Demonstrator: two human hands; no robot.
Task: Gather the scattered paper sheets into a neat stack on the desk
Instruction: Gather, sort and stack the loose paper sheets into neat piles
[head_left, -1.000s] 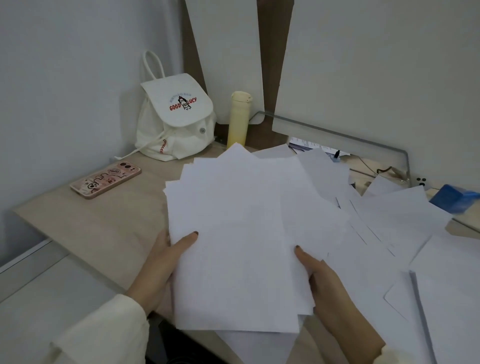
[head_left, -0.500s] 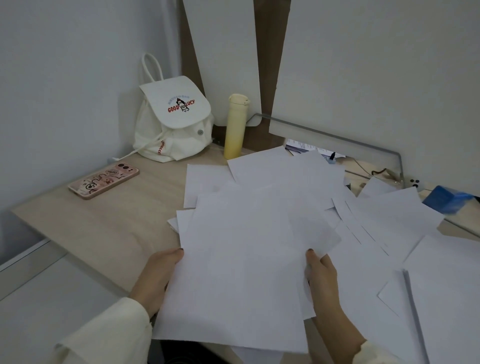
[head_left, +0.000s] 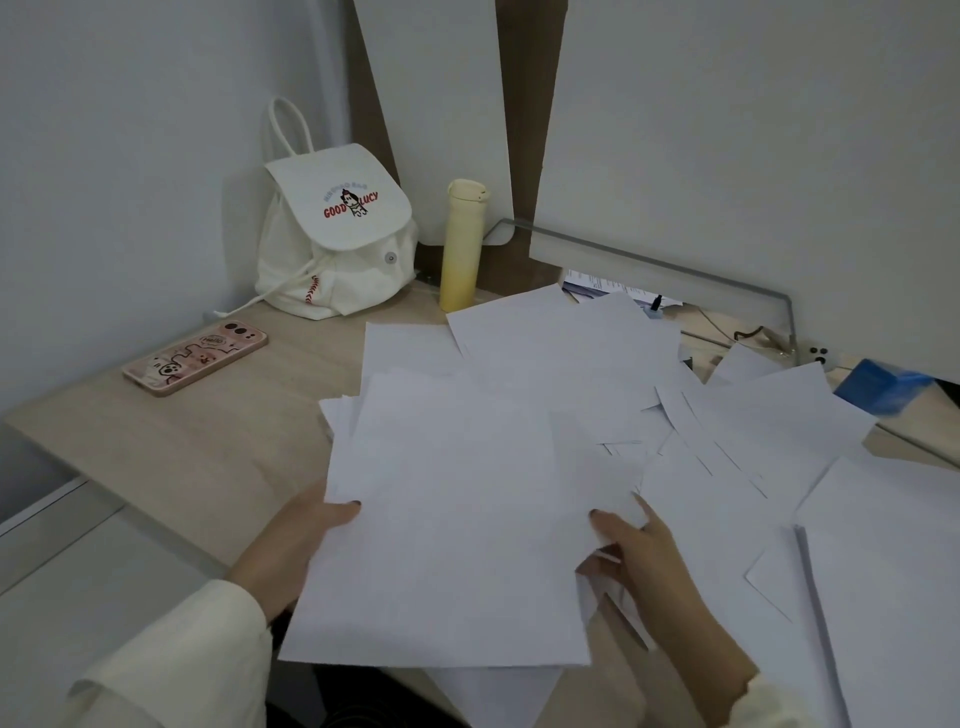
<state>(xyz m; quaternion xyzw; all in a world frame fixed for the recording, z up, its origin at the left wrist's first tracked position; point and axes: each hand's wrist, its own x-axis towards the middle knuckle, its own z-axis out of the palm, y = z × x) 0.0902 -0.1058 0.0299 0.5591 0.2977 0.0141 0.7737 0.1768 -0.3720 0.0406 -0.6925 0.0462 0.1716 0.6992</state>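
A loose bundle of white paper sheets (head_left: 452, 519) lies low over the near edge of the wooden desk (head_left: 197, 457). My left hand (head_left: 291, 545) grips its left edge, thumb on top. My right hand (head_left: 649, 566) holds its right edge, thumb on top and fingers partly under the sheets. More white sheets (head_left: 566, 343) lie scattered and overlapping behind the bundle, and further scattered sheets (head_left: 769, 415) spread to the right. One sheet (head_left: 493, 691) hangs over the desk's front edge beneath the bundle.
A pink phone (head_left: 196, 357) lies at the desk's left. A white backpack (head_left: 332, 234) and a yellow bottle (head_left: 461, 244) stand at the back by the wall. A blue object (head_left: 883, 384) sits at the far right. White panels rise behind the desk.
The bundle, held up and fanned a second ago, has come down flatter toward the desk. Both hands moved lower with it, uncovering the sheets lying behind.
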